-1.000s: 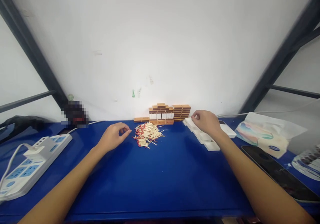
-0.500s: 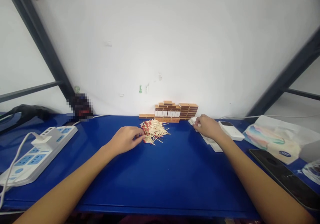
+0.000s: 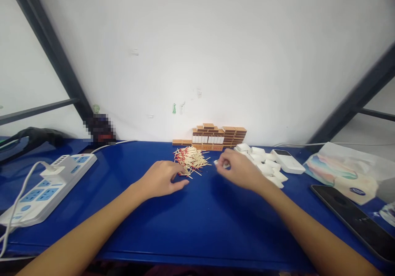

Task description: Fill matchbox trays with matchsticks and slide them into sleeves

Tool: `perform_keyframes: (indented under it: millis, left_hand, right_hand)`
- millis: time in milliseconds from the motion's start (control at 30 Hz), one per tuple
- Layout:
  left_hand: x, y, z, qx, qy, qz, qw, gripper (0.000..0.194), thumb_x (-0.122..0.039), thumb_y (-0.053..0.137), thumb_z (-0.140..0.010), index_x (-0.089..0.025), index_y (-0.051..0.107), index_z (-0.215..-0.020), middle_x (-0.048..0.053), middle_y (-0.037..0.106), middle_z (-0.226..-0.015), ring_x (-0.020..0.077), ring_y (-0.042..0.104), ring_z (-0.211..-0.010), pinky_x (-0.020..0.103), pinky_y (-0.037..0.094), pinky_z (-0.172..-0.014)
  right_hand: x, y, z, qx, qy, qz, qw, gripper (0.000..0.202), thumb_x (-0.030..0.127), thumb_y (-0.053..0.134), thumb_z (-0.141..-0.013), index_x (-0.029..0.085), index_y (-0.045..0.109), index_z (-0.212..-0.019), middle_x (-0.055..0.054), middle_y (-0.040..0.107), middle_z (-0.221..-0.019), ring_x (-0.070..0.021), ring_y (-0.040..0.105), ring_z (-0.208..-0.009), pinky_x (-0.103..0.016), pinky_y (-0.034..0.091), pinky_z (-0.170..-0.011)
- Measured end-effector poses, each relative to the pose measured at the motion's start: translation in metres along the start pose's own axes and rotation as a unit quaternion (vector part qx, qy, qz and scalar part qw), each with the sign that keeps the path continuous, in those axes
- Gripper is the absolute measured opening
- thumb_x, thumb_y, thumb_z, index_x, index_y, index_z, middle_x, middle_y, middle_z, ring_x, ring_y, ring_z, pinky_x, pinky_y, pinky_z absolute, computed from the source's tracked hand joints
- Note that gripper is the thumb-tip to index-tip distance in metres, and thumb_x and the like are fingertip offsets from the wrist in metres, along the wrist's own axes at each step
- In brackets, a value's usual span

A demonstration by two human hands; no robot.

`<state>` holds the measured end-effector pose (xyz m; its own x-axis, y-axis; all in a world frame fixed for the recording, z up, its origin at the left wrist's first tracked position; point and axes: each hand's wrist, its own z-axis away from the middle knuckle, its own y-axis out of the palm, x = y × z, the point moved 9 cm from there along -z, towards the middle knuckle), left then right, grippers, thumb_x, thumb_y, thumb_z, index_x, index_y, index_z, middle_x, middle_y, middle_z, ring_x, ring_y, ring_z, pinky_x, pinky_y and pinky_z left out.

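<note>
Nearest, at eleven o'clock from the middle of the glossy blue desk (image 3: 197, 222), the bare left hand (image 3: 163, 179) has advanced onto the near-left edge of the heap of pale, red-tipped wooden matches (image 3: 191, 160), its thumb parted from its curled fingers. At one o'clock, the bare right hand (image 3: 239, 171) has left the spread of white rectangular pieces (image 3: 273, 170) at two o'clock and swung inward; its thumb and fingertips are pinched closed on a small white piece (image 3: 216, 162). That change brings the piece just beside the matches, at twelve o'clock, and seems to shift the work from fetching toward the heap.

The right fingers cover most of the held piece, so its form cannot be told. Whether the left fingertips hold any match is unclear. Farther off, the heap partly hides the stacked orange-brown matchboxes (image 3: 207, 147) against the wall.
</note>
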<state>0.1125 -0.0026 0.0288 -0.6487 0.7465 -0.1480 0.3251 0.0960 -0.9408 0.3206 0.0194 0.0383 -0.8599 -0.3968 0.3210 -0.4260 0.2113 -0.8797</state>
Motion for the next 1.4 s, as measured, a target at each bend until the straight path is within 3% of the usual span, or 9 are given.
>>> perform_keyframes:
  millis: [100,233,333,500,733,867,1067,1267,1400]
  left_hand:
    - [-0.02,0.009,0.0,0.025,0.022,0.028,0.999,0.031,-0.051,0.065,-0.09,-0.024,0.07,-0.106,-0.001,0.069,-0.076,0.0171,0.064,-0.07,0.028,0.042,-0.063]
    - [-0.031,0.018,0.001,0.043,0.04,0.043,0.997,0.038,-0.06,0.068,-0.084,-0.023,0.068,-0.09,0.001,0.068,-0.078,0.0182,0.064,-0.071,0.029,0.041,-0.062]
    - [-0.03,0.022,0.0,0.041,0.031,0.036,0.998,0.048,-0.07,0.068,-0.08,-0.022,0.066,-0.086,0.002,0.068,-0.08,0.0189,0.063,-0.071,0.029,0.04,-0.061]
    - [-0.027,0.028,-0.001,0.022,-0.005,0.042,0.999,0.053,-0.074,0.064,-0.082,-0.024,0.069,-0.097,0.002,0.07,-0.088,0.0198,0.064,-0.077,0.03,0.041,-0.065]
    - [-0.026,0.033,0.0,0.033,0.006,0.044,0.998,0.037,-0.059,0.059,-0.094,-0.024,0.069,-0.095,0.002,0.068,-0.09,0.0171,0.064,-0.076,0.029,0.042,-0.066]
    - [-0.02,0.028,-0.001,0.025,-0.006,0.051,0.998,0.038,-0.06,0.06,-0.093,-0.024,0.068,-0.101,0.002,0.069,-0.091,0.0178,0.064,-0.076,0.03,0.043,-0.066]
    - [-0.026,0.026,-0.002,0.0,-0.049,0.042,0.998,0.059,-0.077,0.065,-0.078,-0.022,0.067,-0.1,0.006,0.068,-0.097,0.0219,0.065,-0.079,0.032,0.046,-0.066]
    - [-0.021,0.033,0.0,0.027,-0.054,0.017,0.998,0.035,-0.056,0.068,-0.084,-0.023,0.066,-0.092,0.004,0.067,-0.094,0.0202,0.064,-0.075,0.032,0.043,-0.064]
    - [-0.015,0.029,-0.001,0.005,-0.07,0.038,0.997,0.036,-0.055,0.069,-0.083,-0.024,0.065,-0.1,0.003,0.069,-0.098,0.021,0.066,-0.079,0.032,0.045,-0.066]
  right_hand:
    - [0.049,0.026,0.019,0.056,-0.037,-0.099,0.993,0.008,0.019,0.065,-0.081,0.021,0.064,-0.073,-0.003,0.066,-0.08,-0.0173,0.06,-0.073,-0.028,0.041,-0.066]
    - [0.077,0.048,0.033,0.111,-0.053,-0.217,0.968,0.009,0.022,0.065,-0.086,0.022,0.068,-0.078,-0.002,0.065,-0.078,-0.0158,0.058,-0.068,-0.028,0.042,-0.061]
    - [0.068,0.044,0.026,0.08,-0.053,-0.26,0.961,0.012,0.024,0.061,-0.091,0.022,0.069,-0.082,-0.001,0.065,-0.077,-0.0149,0.058,-0.067,-0.027,0.043,-0.061]
    - [0.029,0.034,0.005,-0.015,-0.019,-0.146,0.989,0.012,0.02,0.061,-0.089,0.02,0.068,-0.08,-0.001,0.062,-0.076,-0.0146,0.054,-0.065,-0.029,0.041,-0.064]
    - [0.016,0.06,-0.002,0.033,-0.016,-0.115,0.993,0.015,0.035,0.073,-0.085,0.02,0.071,-0.086,-0.001,0.064,-0.084,-0.0154,0.056,-0.072,-0.028,0.039,-0.064]
    - [0.019,0.065,-0.004,0.041,-0.019,-0.118,0.992,0.011,0.031,0.071,-0.087,0.02,0.07,-0.087,-0.001,0.064,-0.085,-0.0149,0.057,-0.074,-0.027,0.04,-0.066]
    - [0.02,0.068,-0.004,0.062,-0.005,-0.102,0.993,0.01,0.023,0.065,-0.092,0.02,0.065,-0.083,-0.002,0.063,-0.084,-0.0149,0.056,-0.072,-0.027,0.038,-0.064]
    - [0.015,0.064,0.0,0.069,-0.012,-0.094,0.993,0.011,0.02,0.056,-0.096,0.019,0.059,-0.086,-0.004,0.061,-0.09,-0.0173,0.056,-0.078,-0.03,0.04,-0.072]
    - [0.014,0.054,0.001,0.075,0.012,-0.209,0.975,0.019,0.034,0.054,-0.098,0.02,0.058,-0.086,-0.002,0.057,-0.084,-0.0165,0.05,-0.074,-0.03,0.039,-0.069]
